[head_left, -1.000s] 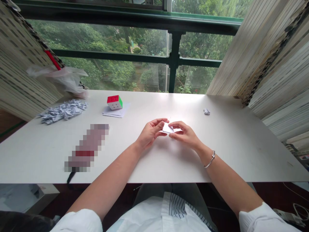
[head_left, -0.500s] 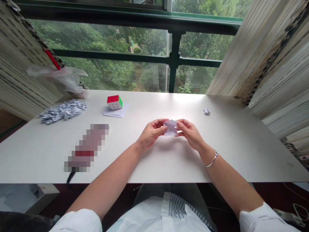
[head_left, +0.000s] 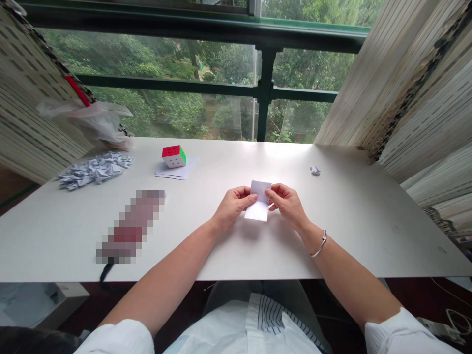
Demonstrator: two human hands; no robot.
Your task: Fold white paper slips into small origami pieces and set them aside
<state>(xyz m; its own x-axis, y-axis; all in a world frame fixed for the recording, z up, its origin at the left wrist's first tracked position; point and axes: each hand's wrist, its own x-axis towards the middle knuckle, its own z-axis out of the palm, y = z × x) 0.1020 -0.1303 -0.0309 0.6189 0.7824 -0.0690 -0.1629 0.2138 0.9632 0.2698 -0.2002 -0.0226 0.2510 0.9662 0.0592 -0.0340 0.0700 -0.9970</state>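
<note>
A small white sheet of paper (head_left: 258, 209) with a crease across its middle is held just above the desk. My left hand (head_left: 236, 204) pinches its left edge, thumb on top. On the opposite edge, my right hand (head_left: 285, 201) grips the paper between thumb and fingers; a silver bangle circles that wrist. The sheet is a tall rectangle, its lower half brighter than the upper. Fingers behind the paper are partly hidden.
On the white desk (head_left: 354, 231), a puzzle cube (head_left: 174, 156) sits on paper sheets (head_left: 186, 170). A heap of folded paper pieces (head_left: 96, 170) lies at left, one small folded piece (head_left: 314, 170) at right. A blurred-out object (head_left: 131, 228) with a black strap lies front left.
The paper has gone from a folded, partly raised shape to a longer rectangle opened out downward. Both hands still hold its sides and have barely moved.
</note>
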